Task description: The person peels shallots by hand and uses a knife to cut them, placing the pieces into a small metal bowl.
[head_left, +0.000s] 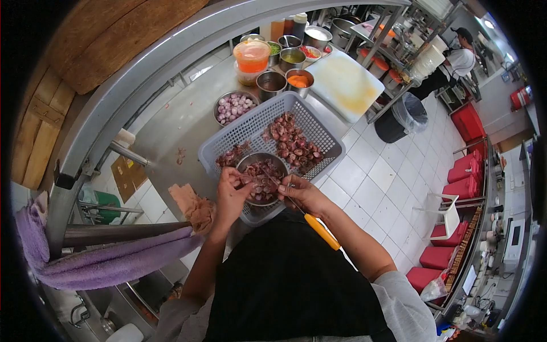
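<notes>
Over a metal bowl [263, 161] of reddish-brown shallot skins [264, 181], my two hands work close together. My left hand [232, 191] is closed at the bowl's left rim, its fingertips pinched; whatever is between them is too small to make out. At the right rim, my right hand [299, 192] grips a knife [322, 231] by its blade, the yellow handle sticking out toward my forearm. The bowl sits inside a grey perforated plastic basket [213, 149], with unpeeled shallots [296, 145] heaped on its right side and more bits at left.
Peeled shallots [235, 107] fill a metal bowl behind the basket. Sauce containers [252, 56] and small metal bowls stand farther back, beside a white cutting board [341, 82]. Crumpled brown paper [192, 206] and a purple towel [125, 259] are at left. A person [460, 60] stands far right.
</notes>
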### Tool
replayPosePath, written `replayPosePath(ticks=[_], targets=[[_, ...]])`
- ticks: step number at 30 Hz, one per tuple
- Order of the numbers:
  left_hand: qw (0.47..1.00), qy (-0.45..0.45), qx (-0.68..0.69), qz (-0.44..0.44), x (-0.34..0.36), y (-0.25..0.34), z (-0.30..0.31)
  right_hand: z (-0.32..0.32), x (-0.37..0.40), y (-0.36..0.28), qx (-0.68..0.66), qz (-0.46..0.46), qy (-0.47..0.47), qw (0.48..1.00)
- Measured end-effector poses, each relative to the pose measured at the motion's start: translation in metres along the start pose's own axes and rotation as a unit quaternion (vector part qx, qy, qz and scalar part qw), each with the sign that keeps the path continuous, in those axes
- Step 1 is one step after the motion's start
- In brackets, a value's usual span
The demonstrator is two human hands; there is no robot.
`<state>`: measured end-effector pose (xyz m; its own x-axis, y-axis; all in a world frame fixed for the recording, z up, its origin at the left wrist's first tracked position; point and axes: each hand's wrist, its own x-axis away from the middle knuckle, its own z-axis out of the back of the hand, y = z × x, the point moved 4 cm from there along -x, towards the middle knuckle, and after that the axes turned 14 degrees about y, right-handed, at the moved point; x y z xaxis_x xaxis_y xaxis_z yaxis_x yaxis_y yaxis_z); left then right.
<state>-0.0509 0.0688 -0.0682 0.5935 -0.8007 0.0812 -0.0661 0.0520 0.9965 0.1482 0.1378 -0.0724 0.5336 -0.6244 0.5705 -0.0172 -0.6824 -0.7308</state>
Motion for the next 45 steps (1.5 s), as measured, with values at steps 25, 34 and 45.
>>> replayPosePath(ticks=[25,34,45], targets=[[0.941,-0.030,0.321,0.099,0.031,0.017,-0.018,-0.044,0.044,-0.035,0.141,0.220,-0.058,0.963],[0.974,0.011,0.214,0.075,0.043,0.027,-0.021,-0.047,0.038,-0.037,0.044,0.216,-0.064,0.973],[0.953,-0.054,0.270,0.128,0.040,0.016,-0.028,-0.040,0.034,-0.034,-0.086,0.004,-0.128,0.988]])
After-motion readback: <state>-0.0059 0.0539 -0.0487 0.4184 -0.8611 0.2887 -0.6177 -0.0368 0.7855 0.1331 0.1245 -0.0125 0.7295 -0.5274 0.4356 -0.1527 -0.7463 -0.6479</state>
